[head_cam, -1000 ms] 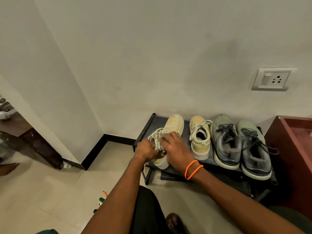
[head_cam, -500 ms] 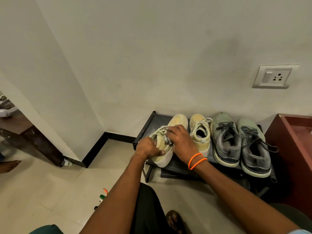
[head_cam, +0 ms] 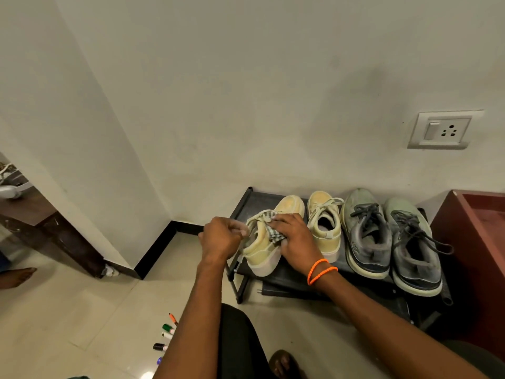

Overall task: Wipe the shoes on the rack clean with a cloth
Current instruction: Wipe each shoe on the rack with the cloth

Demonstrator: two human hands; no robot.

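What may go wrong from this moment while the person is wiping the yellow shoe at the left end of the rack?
1. The yellow shoe is tilted with its heel past the front edge of the rack; if the left hand loosens, it may drop to the floor.
2. The right hand presses the checked cloth close to the second yellow shoe and may knock it.
3. The loose laces may catch in the cloth.
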